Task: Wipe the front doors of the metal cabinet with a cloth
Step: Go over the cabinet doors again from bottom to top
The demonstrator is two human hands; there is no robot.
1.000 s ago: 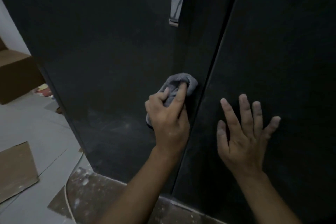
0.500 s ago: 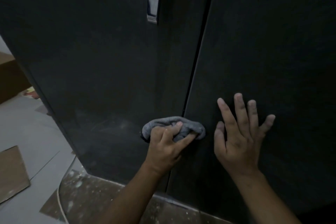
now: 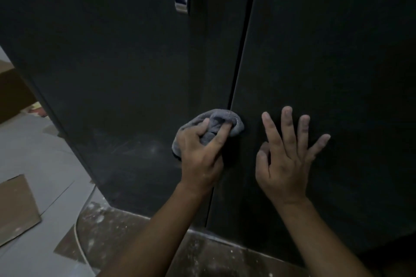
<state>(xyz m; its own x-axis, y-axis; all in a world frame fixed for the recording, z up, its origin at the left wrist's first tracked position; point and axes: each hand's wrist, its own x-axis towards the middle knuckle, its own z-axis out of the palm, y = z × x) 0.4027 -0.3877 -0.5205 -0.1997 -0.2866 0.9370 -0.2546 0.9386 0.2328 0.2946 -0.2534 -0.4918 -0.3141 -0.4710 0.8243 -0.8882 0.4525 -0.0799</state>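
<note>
The black metal cabinet fills the view, with its left door (image 3: pixel 117 69) and right door (image 3: pixel 333 56) meeting at a vertical seam. My left hand (image 3: pixel 200 155) grips a bunched grey cloth (image 3: pixel 216 123) and presses it against the lower left door, right at the seam. My right hand (image 3: pixel 286 155) lies flat on the right door with its fingers spread, beside the cloth. Faint dusty smears show on the left door, left of the cloth.
A silver handle (image 3: pixel 181 5) sits high on the left door. The cabinet stands on a stained brown floor strip (image 3: pixel 202 254). Flat cardboard (image 3: pixel 15 207) lies on the grey floor at left, a white cord (image 3: pixel 78 240) trails by it, and a brown box (image 3: pixel 11 94) stands further back.
My left hand with the cloth slid down the left door, then came back up a little along the seam. My right hand has stayed flat on the right door.
</note>
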